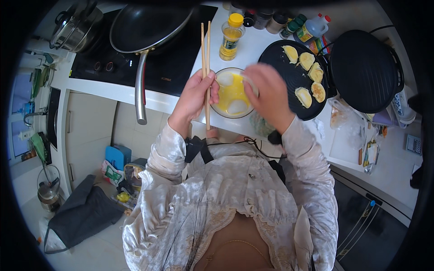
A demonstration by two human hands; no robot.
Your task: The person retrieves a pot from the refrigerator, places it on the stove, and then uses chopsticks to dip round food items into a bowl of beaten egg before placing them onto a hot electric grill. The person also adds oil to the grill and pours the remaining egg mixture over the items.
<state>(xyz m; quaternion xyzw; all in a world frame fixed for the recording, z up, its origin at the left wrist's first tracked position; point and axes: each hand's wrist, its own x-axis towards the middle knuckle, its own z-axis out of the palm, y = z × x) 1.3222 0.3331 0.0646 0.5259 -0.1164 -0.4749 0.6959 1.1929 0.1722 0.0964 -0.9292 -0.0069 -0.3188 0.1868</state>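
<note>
My left hand (198,91) grips a pair of wooden chopsticks (205,50), held upright at the left side of a glass bowl (232,117). Yellow liquid, like beaten egg, fills the bowl, and two pale slices (237,107) lie in it. Over the bowl's right rim hovers my right hand (269,89), blurred, thumb apart from the fingers; I see nothing held in it. Whether it touches the rim cannot be told. Just right of it, several yellow-coated half-moon slices (316,73) lie on a black electric griddle (286,111); one shows browned patches.
A frying pan (151,23) rests on the black cooktop (91,69), its handle (140,91) jutting past the counter edge. An oil bottle (230,40) stands behind the bowl, with seasoning jars (276,23) beyond. The griddle's raised lid (362,71) and plastic bags (349,122) are at right.
</note>
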